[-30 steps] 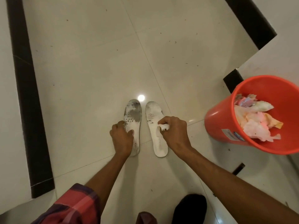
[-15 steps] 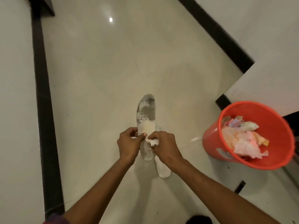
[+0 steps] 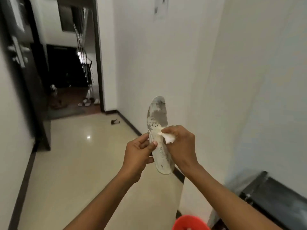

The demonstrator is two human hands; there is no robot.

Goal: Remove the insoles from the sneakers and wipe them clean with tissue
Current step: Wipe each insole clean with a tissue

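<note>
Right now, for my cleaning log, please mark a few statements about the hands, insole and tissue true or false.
1. The left hand holds the white, grey-stained shoe insole up off the floor. True.
2. The right hand is empty. False: it pinches a crumpled white tissue against the insole.
3. The insole's upper end is spotless. False: grey stains cover it.
4. A red plastic bucket shows at the bottom edge. True.

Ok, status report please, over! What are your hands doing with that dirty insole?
Left hand grips insole mid-length, held up off the floor. Right hand pinches tissue against it. Toe end grey, spotted. Nothing in the way.
</note>
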